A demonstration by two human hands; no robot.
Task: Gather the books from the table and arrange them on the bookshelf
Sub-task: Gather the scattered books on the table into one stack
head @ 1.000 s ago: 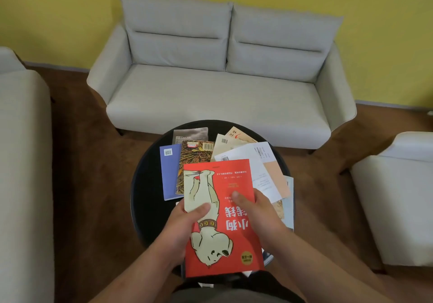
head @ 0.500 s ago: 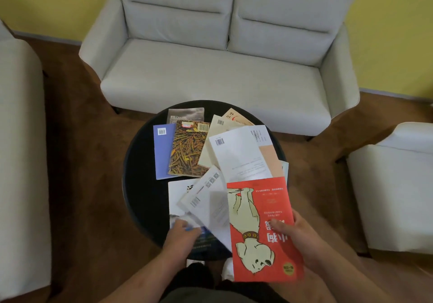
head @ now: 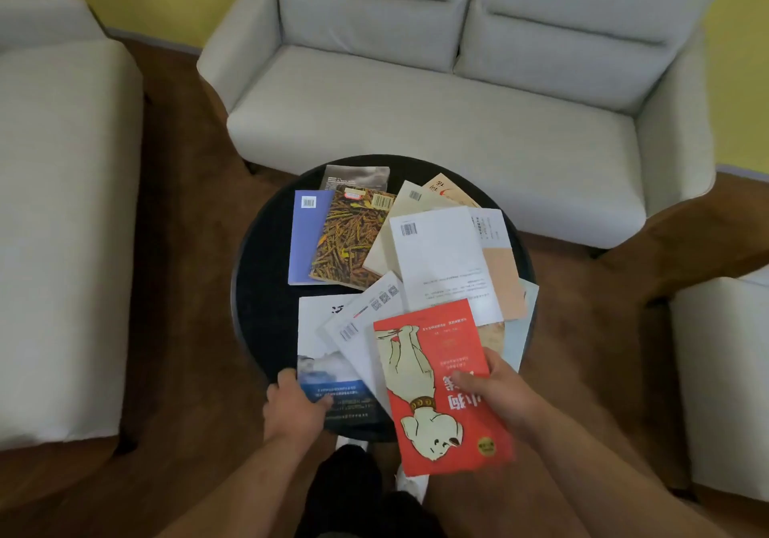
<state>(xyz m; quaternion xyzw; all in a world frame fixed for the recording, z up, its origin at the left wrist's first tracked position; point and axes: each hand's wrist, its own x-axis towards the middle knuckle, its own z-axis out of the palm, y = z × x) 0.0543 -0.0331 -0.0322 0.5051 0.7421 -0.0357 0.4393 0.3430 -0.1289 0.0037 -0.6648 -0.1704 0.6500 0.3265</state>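
The right hand grips a red dog-cover book; left hand pinches a white-and-blue book.

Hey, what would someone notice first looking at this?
The bright red book with a cartoon dog, held in the right hand over the near right edge of the round black table, stands out first. Next is the overlapping spread of books across the table, where the left hand grips a white and blue book at the near edge. A pale grey sofa stands behind.
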